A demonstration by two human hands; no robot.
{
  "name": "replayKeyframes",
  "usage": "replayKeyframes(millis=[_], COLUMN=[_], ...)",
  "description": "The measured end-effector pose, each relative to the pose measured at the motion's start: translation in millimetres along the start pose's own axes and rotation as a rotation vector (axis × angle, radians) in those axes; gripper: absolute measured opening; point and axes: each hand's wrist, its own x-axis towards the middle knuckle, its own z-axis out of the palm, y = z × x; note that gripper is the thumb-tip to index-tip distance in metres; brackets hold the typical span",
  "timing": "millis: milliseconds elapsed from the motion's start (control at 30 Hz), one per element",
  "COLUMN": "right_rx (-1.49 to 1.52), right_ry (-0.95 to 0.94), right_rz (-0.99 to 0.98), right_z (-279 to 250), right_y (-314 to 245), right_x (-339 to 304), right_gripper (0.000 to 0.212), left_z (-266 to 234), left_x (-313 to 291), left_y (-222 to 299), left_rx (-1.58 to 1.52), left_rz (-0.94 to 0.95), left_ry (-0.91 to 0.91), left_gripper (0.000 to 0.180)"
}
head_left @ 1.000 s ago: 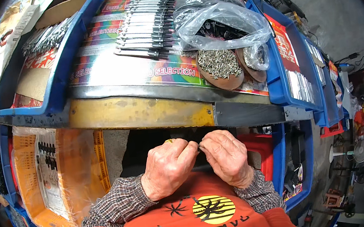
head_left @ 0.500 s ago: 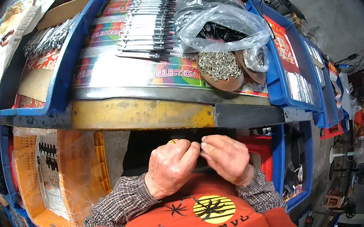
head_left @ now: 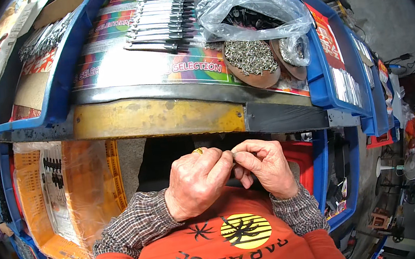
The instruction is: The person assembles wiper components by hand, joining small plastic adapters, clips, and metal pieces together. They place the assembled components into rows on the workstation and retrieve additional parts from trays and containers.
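Note:
Just below the table edge, my two hands meet in front of my red top. My left hand (head_left: 196, 183) is closed, thumb against the curled fingers, with a gold ring showing. The thumb and index finger of my right hand (head_left: 268, 166) pinch at the same spot, its other fingers curled beneath. What they hold is too small and too covered by the fingertips to make out. On the table beyond lie a row of slim pens or pen-like metal sticks (head_left: 162, 24) and a brown dish of small metal parts (head_left: 252, 60).
A clear plastic bag (head_left: 252, 27) of dark parts sits behind the dish. Blue trays flank the table, one at left (head_left: 56, 103) and one at right (head_left: 339, 96). Under the table's yellow edge (head_left: 160, 115) stand an orange crate (head_left: 35, 215) and a red stool-like object (head_left: 300, 157).
My right hand has turned and its fingers have opened out from a tighter curl into a pinch. My left hand stays almost in place. The view has tilted slightly, shifting the table upward.

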Motion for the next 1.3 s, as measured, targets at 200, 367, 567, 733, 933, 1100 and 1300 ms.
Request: replayKeyframes(millis=[200,367,567,733,933,1100,1300], right_rx=[0.051,0.062,0.162,0.158,0.064,0.054,0.104], right_ry=[0.023,0.124,0.12,0.104,0.085,0.122,0.142], right_rz=[0.004,-0.078,-0.14,-0.116,-0.041,-0.033,-0.129], right_z=[2.6,11.7,11.0,4.7,3.2,9.2,9.2], right_y=[5.2,13.1,18.2,18.3,11.8,14.3,27.4], right_x=[1.4,4.4,6.7,7.1,6.1,3.3,3.6], right_gripper=[0.02,0.019,0.024,0.025,0.021,0.02,0.022], left_z=[-2.5,5.1,1.7,2.1,-0.9,1.3,2.2], left_x=[0.1,-0.4,4.7,2.5,-1.2,-2.1,0.3], left_y=[1.0,-1.5,-1.1,-3.1,-0.1,-1.3,-4.0], left_rx=[-0.044,-0.036,-0.082,-0.064,-0.077,-0.065,-0.094], left_rz=[-0.058,-0.06,-0.126,-0.123,-0.139,-0.122,-0.127], left_ry=[-0.024,0.038,0.06,0.035,-0.033,-0.019,-0.011], left_gripper=[0.029,0.026,0.023,0.023,0.027,0.027,0.024])
